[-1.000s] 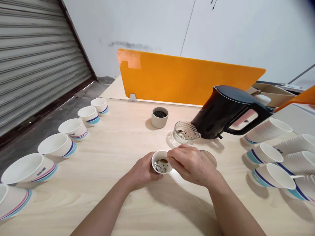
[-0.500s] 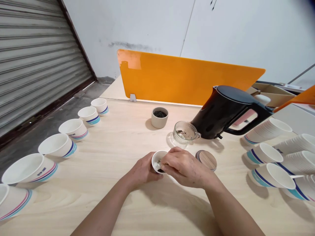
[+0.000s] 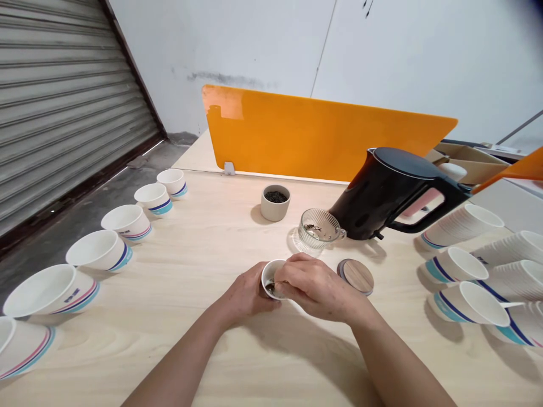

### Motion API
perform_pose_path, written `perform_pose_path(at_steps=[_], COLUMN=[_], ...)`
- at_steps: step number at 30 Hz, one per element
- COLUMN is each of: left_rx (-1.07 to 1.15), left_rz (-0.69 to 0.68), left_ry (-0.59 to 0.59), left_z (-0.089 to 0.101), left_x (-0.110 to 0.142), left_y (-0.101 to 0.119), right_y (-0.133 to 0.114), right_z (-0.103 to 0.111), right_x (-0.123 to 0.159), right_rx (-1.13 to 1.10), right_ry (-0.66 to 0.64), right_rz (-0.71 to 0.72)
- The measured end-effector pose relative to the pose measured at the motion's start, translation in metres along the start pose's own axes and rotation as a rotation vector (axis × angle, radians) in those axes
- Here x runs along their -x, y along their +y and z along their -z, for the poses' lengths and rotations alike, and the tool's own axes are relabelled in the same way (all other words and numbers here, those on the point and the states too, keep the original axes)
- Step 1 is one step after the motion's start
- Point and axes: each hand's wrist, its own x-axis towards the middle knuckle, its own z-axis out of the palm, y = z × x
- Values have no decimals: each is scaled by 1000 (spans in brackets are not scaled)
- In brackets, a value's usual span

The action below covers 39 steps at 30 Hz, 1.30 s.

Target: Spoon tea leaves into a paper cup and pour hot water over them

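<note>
My left hand [image 3: 248, 291] is wrapped round a small white paper cup [image 3: 266, 276], which tips slightly toward me. Over its mouth, my right hand [image 3: 316, 285] has its fingers pinched together and dipped inside; what they hold is hidden. Dark liquid or leaves show at the cup's bottom. Just beyond is a ribbed glass cup [image 3: 314, 229] with a few dark tea leaves in it. A grey-beige pot [image 3: 274, 210] full of dark loose tea stands farther back. To the right of my right hand lies a round wooden lid [image 3: 357, 276].
A black electric kettle [image 3: 369, 198] stands at the right behind the glass cup. Paper cups [image 3: 97, 251] line the left side, and stacked paper cups [image 3: 515, 280] crowd the right. An orange divider [image 3: 322, 135] closes off the table's back edge.
My right fingers have shifted slightly inside the paper cup, and the dark contents look different at its bottom. My left hand and the other things stay put.
</note>
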Motion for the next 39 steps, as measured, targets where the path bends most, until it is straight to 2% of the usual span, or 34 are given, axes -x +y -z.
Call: perform_pose_path(at_steps=[5,11,19,22,27,35,39], left_rx=[0,-1,-14,-18,2,-48,-70], left_rz=[12,-2,17,26,4,-1,-2], left_ry=[15,20,-2,7,9,12,13], left_z=[1,0,0,1,1,-3,-2], left_x=[2,3,0,2,3,-1,0], left_y=[6,7,2,6,8,-3,-1], right_y=[-3,-1,-3,-5,-2,-4,-6], right_z=[2,-5,-2,-1,-5,-3,-1], right_x=[2,2,2,3,2,1,2], right_rx=[44,218,5,62,230,13,52], right_ry=[-11,86,10,18,113,26,5], right_rz=[-51,-48,-18,-44,-47,-38,-64])
